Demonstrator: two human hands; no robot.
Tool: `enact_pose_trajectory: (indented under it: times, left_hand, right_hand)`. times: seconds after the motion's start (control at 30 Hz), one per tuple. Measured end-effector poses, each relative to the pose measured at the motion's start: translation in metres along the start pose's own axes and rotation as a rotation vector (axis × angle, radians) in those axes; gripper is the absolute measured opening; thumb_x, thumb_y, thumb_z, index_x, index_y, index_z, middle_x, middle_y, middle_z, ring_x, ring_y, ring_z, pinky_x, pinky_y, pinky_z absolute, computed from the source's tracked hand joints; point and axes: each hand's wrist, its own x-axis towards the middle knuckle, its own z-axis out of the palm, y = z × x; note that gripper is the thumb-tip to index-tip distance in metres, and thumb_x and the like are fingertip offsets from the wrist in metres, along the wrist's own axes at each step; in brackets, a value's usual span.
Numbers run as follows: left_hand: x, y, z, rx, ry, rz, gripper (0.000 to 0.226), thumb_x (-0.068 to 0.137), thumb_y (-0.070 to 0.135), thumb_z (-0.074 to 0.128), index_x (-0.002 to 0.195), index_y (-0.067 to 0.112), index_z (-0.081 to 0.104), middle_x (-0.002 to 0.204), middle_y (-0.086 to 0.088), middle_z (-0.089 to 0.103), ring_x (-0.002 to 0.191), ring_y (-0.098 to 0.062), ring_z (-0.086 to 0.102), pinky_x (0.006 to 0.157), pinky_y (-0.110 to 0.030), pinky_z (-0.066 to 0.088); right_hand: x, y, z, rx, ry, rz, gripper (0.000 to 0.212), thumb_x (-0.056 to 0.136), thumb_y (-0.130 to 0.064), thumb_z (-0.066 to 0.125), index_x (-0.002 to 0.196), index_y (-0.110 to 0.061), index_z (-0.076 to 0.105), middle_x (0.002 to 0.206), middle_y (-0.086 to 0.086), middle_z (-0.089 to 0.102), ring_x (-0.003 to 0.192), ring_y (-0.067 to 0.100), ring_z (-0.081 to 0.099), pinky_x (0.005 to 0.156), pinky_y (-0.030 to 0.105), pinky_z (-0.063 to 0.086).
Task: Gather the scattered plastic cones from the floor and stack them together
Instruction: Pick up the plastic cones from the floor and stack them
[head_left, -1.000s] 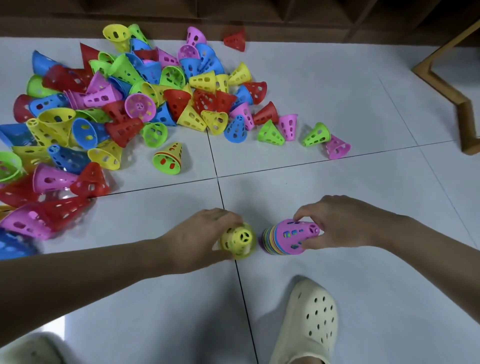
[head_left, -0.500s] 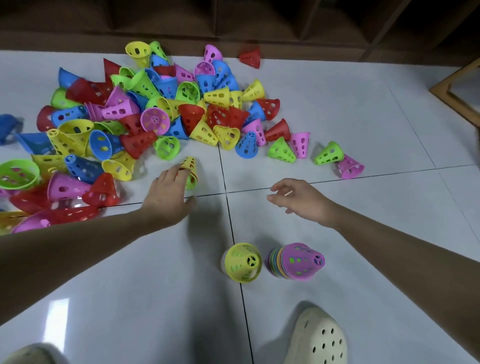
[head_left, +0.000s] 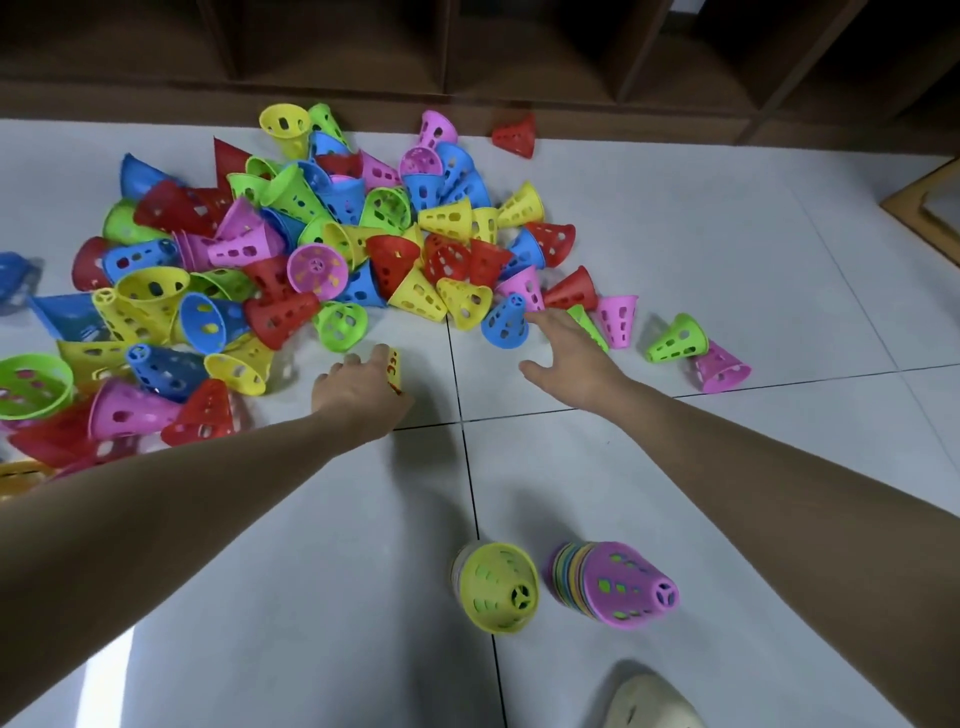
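**Plastic cones in a heap, two hands reaching**

Plastic cones in red, blue, yellow, green and pink (head_left: 332, 244) lie heaped on the white tiled floor (head_left: 727, 260). The left hand (head_left: 358, 389) curls its grip round a small yellow-topped stack of cones (head_left: 394, 366) at the heap's near edge. The right hand (head_left: 566, 353) reaches with fingers spread, holding nothing — fingertips just beside a blue perforated cone (head_left: 506, 322). Nearer the person lie a yellow-green stack (head_left: 498, 587) and a pink-topped stack (head_left: 618, 582), side by side.
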Motion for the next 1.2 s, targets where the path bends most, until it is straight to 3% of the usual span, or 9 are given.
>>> enact_pose_trajectory:
  times: [0.13,0.37,0.5,0.6,0.67,0.77,0.93,1.03,1.2]
  left_hand:
    - [0.003,-0.005,-0.004,0.004,-0.116,0.059,0.085,0.077,0.045,0.069,0.149,0.023,0.029,0.131,-0.009,0.054,0.119,-0.031,0.053,0.098,-0.041,0.044]
    - [-0.001,-0.032,0.003,0.042,-0.112,0.119,0.057,0.079,0.046,0.068,0.13,0.026,0.053,0.116,-0.003,0.06,0.108,-0.026,0.055,0.088,-0.034,0.041]
    - [-0.004,-0.042,-0.002,-0.11,-0.023,0.169,0.054,0.076,0.048,0.075,0.124,0.03,0.058,0.112,0.001,0.067,0.105,-0.025,0.059,0.09,-0.036,0.046]
    - [-0.006,-0.047,-0.007,-0.359,-0.02,0.155,0.048,0.075,0.04,0.081,0.117,0.033,0.058,0.103,-0.001,0.068,0.09,-0.024,0.066,0.079,-0.039,0.056]
    - [-0.009,-0.045,-0.011,-0.577,-0.046,0.132,0.045,0.079,0.037,0.082,0.114,0.035,0.056,0.1,0.001,0.064,0.076,-0.019,0.069,0.063,-0.028,0.059]
    - [-0.015,-0.039,-0.013,-0.65,0.005,0.173,0.048,0.079,0.041,0.082,0.115,0.038,0.051,0.099,0.008,0.058,0.078,-0.01,0.061,0.05,-0.011,0.046]
    - [-0.026,-0.037,-0.015,-0.674,0.062,0.26,0.048,0.079,0.042,0.081,0.116,0.037,0.05,0.1,0.01,0.059,0.085,-0.005,0.058,0.063,-0.015,0.045]
    - [-0.032,-0.038,-0.019,-0.662,0.113,0.343,0.047,0.078,0.045,0.081,0.115,0.035,0.052,0.098,0.015,0.061,0.088,-0.003,0.059,0.069,-0.018,0.044]
    - [-0.053,-0.03,-0.034,-0.696,0.106,0.48,0.047,0.08,0.052,0.077,0.115,0.037,0.05,0.094,0.017,0.06,0.087,-0.007,0.059,0.069,-0.018,0.045]
  right_hand:
    - [0.019,-0.006,0.008,-0.072,0.036,-0.015,0.082,0.092,-0.028,0.066,0.159,-0.021,0.02,0.167,-0.002,0.01,0.15,0.025,0.021,0.118,0.04,0.03]
    - [0.046,-0.005,0.021,-0.085,0.02,0.043,0.082,0.094,-0.029,0.062,0.16,-0.016,0.015,0.168,0.002,0.008,0.153,0.025,0.011,0.123,0.039,0.017]
    - [0.053,-0.002,0.025,0.046,0.048,0.111,0.07,0.094,-0.021,0.063,0.155,-0.018,0.029,0.158,0.005,0.034,0.143,0.026,0.035,0.114,0.04,0.036]
    - [0.056,-0.002,0.029,0.104,0.074,0.114,0.048,0.091,-0.02,0.068,0.135,-0.019,0.049,0.134,0.007,0.056,0.121,0.028,0.055,0.096,0.041,0.05]
    - [0.055,-0.003,0.034,0.148,0.034,0.112,0.039,0.088,-0.022,0.072,0.123,-0.02,0.054,0.117,0.006,0.061,0.106,0.026,0.061,0.086,0.04,0.055]
    - [0.047,-0.002,0.044,0.175,-0.026,0.059,0.036,0.085,-0.018,0.074,0.118,-0.02,0.059,0.107,0.002,0.064,0.094,0.022,0.062,0.082,0.035,0.055]
    - [0.028,-0.005,0.045,0.29,-0.05,0.031,0.027,0.084,-0.018,0.077,0.108,-0.018,0.063,0.1,0.001,0.066,0.089,0.019,0.063,0.078,0.029,0.054]
    - [0.008,-0.014,0.03,0.444,-0.003,0.046,0.024,0.086,-0.016,0.077,0.106,-0.011,0.065,0.097,-0.004,0.066,0.093,0.008,0.065,0.073,0.015,0.052]
    - [-0.039,-0.022,0.001,0.568,0.049,0.071,0.025,0.083,-0.013,0.08,0.098,-0.003,0.063,0.101,0.006,0.072,0.099,0.016,0.07,0.088,0.031,0.057]
